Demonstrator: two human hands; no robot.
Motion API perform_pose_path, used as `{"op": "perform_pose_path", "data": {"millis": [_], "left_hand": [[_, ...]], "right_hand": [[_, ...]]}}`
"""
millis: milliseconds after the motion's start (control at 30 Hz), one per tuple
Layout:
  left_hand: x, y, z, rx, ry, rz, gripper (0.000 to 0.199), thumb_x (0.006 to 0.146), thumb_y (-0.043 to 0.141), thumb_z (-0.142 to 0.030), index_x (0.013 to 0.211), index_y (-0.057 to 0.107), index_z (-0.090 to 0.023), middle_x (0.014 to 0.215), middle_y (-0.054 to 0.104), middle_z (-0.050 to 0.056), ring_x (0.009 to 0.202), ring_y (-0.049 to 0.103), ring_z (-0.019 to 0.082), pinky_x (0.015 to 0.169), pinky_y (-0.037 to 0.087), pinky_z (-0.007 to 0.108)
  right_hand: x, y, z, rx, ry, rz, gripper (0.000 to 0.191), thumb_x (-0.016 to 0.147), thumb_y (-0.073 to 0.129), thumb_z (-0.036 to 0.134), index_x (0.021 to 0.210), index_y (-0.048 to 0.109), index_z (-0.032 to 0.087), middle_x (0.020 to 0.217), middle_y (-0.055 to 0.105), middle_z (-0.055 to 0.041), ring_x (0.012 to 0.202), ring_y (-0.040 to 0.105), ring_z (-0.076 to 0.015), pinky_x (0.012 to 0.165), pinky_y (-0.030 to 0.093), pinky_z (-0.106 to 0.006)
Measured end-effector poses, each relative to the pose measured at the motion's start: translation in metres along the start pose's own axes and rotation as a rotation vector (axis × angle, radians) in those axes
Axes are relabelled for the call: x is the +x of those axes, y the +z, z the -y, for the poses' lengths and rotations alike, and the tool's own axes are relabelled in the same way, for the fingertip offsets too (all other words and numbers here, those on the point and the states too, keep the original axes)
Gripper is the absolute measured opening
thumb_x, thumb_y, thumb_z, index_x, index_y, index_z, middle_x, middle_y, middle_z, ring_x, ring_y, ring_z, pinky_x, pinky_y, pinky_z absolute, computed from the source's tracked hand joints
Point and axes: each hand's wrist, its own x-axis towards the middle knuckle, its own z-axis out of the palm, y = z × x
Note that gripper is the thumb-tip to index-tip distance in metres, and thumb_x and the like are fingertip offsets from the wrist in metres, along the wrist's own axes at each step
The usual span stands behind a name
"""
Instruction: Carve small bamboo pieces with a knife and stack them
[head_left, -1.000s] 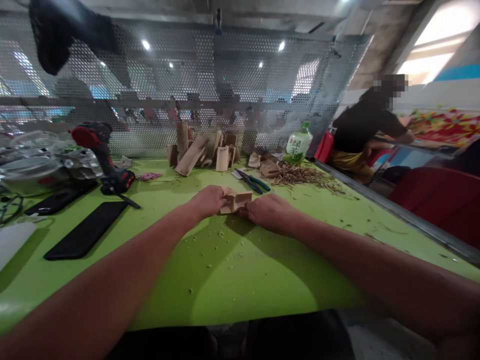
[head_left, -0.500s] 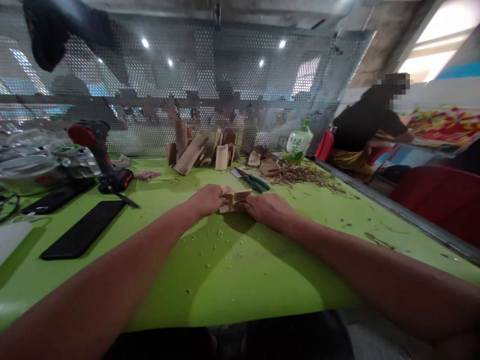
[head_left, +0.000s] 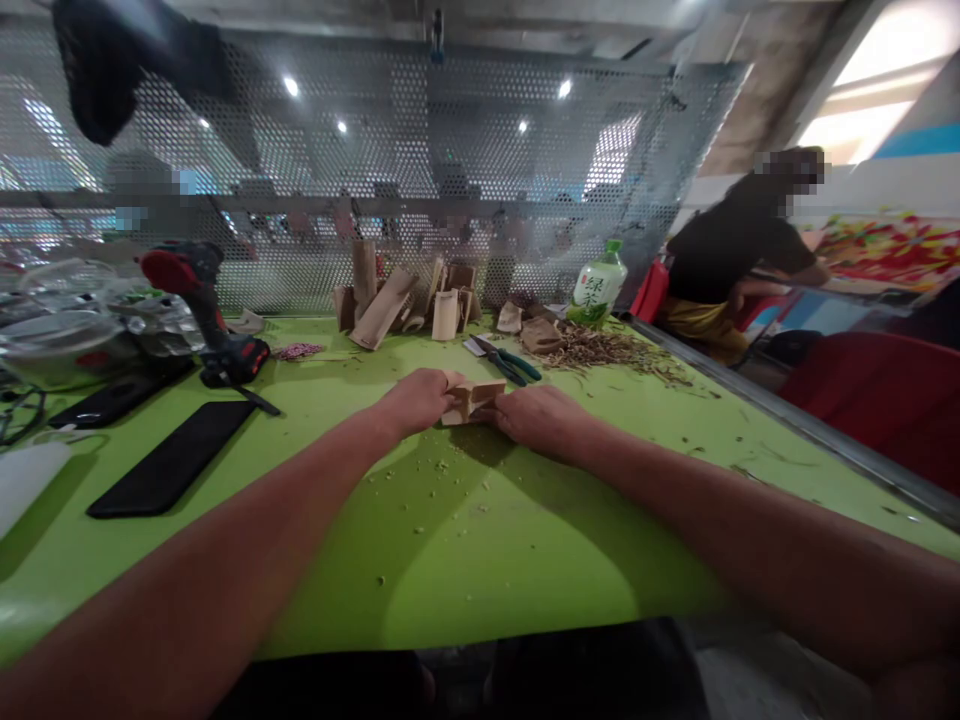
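Between my two hands is a small tan piece (head_left: 474, 397) that looks like thin wood or stiff card, with a crease or joint near its middle. My left hand (head_left: 420, 402) grips its left end, fingers closed. My right hand (head_left: 544, 420) pinches its right end close to the table. The fingertips partly hide the piece. Pale crumbs (head_left: 442, 465) lie scattered on the green table (head_left: 495, 560) just in front. Behind my hands are dark green-handled pliers (head_left: 514, 365), resting partly on a small white item.
Several tan pieces (head_left: 382, 308) stand against the perforated metal screen (head_left: 465, 150). A green tea bottle (head_left: 598, 285) and a heap of brown shreds (head_left: 600, 348) are at back right. To the left are a drill (head_left: 202, 310), a black slab (head_left: 172, 458) and a lidded container (head_left: 60, 345). A person (head_left: 739, 240) sits at right.
My hands stay almost in place, both still gripping the tan piece. Its crease looks slightly more upright and sharper. The whole view has shifted a little.
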Motion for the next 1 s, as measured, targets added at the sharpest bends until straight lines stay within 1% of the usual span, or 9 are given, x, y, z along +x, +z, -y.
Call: {"op": "perform_pose_path", "data": {"millis": [133,300,400,467,567,667,767,867,1000], "left_hand": [[0.001,-0.001,0.001,0.009,-0.032,0.005,0.034,0.087,0.057,-0.024,0.118,0.069,-0.018,0.099,0.074,0.009,0.085,0.066,0.02,0.073,0.047,0.025],[0.003,-0.001,0.003,-0.01,-0.044,0.02,0.037,0.087,0.057,-0.024,0.122,0.067,-0.017,0.106,0.073,0.011,0.092,0.066,0.022,0.078,0.048,0.027],[0.004,0.001,0.006,-0.029,-0.031,0.017,0.038,0.087,0.057,-0.023,0.123,0.066,-0.017,0.108,0.073,0.011,0.095,0.066,0.023,0.081,0.048,0.028],[0.006,0.004,0.009,-0.052,-0.016,0.014,0.037,0.087,0.057,-0.023,0.122,0.066,-0.017,0.11,0.073,0.01,0.096,0.065,0.022,0.083,0.048,0.029],[0.007,0.007,0.011,-0.081,-0.024,0.009,0.035,0.087,0.057,-0.024,0.12,0.067,-0.017,0.111,0.072,0.01,0.096,0.066,0.022,0.083,0.048,0.028],[0.007,0.009,0.01,-0.083,-0.039,0.004,0.033,0.088,0.056,-0.024,0.117,0.068,-0.017,0.111,0.073,0.01,0.096,0.066,0.022,0.082,0.048,0.028],[0.006,0.008,0.008,-0.063,-0.013,-0.007,0.03,0.087,0.056,-0.024,0.114,0.069,-0.017,0.109,0.073,0.009,0.097,0.065,0.022,0.083,0.047,0.027],[0.003,0.005,0.004,-0.037,0.014,-0.023,0.028,0.087,0.056,-0.024,0.11,0.071,-0.019,0.104,0.074,0.008,0.091,0.065,0.021,0.078,0.047,0.026],[0.001,0.004,-0.001,0.029,0.036,-0.043,0.028,0.089,0.051,-0.021,0.109,0.071,-0.019,0.092,0.074,0.007,0.078,0.064,0.019,0.068,0.045,0.025]], "right_hand": [[-0.004,-0.001,-0.001,-0.055,-0.081,0.031,0.046,0.101,0.033,0.043,0.097,0.073,0.02,0.08,0.072,-0.0097,0.066,0.063,-0.0207,0.062,0.044,-0.032],[-0.006,-0.003,-0.004,0.078,0.048,-0.008,0.055,0.099,0.029,0.055,0.105,0.073,0.023,0.089,0.074,-0.009,0.069,0.064,-0.0186,0.059,0.039,-0.028],[-0.005,-0.002,-0.005,0.143,0.111,-0.04,0.053,0.099,0.028,0.056,0.112,0.07,0.026,0.097,0.074,-0.0081,0.073,0.063,-0.0183,0.058,0.037,-0.027],[-0.004,-0.001,-0.006,0.173,0.149,-0.063,0.052,0.1,0.028,0.054,0.112,0.069,0.025,0.098,0.073,-0.0086,0.073,0.063,-0.0182,0.057,0.036,-0.026],[-0.002,-0.002,-0.005,0.182,0.153,-0.089,0.047,0.1,0.031,0.05,0.11,0.068,0.022,0.098,0.073,-0.0093,0.074,0.062,-0.0186,0.057,0.034,-0.026],[-0.001,-0.003,-0.003,0.2,0.116,-0.093,0.045,0.1,0.032,0.05,0.114,0.066,0.025,0.098,0.073,-0.0079,0.074,0.062,-0.0183,0.058,0.034,-0.026],[0.0,-0.003,-0.002,0.221,0.109,-0.081,0.046,0.1,0.031,0.051,0.118,0.066,0.027,0.099,0.073,-0.0071,0.074,0.063,-0.0181,0.059,0.035,-0.025],[0.002,-0.002,-0.001,0.174,0.106,-0.066,0.047,0.1,0.029,0.05,0.119,0.065,0.026,0.102,0.073,-0.008,0.077,0.064,-0.0193,0.061,0.038,-0.026],[0.004,-0.001,-0.001,0.057,0.073,-0.027,0.046,0.099,0.032,0.049,0.107,0.067,0.02,0.095,0.073,-0.0109,0.073,0.064,-0.0198,0.061,0.039,-0.027]]}}
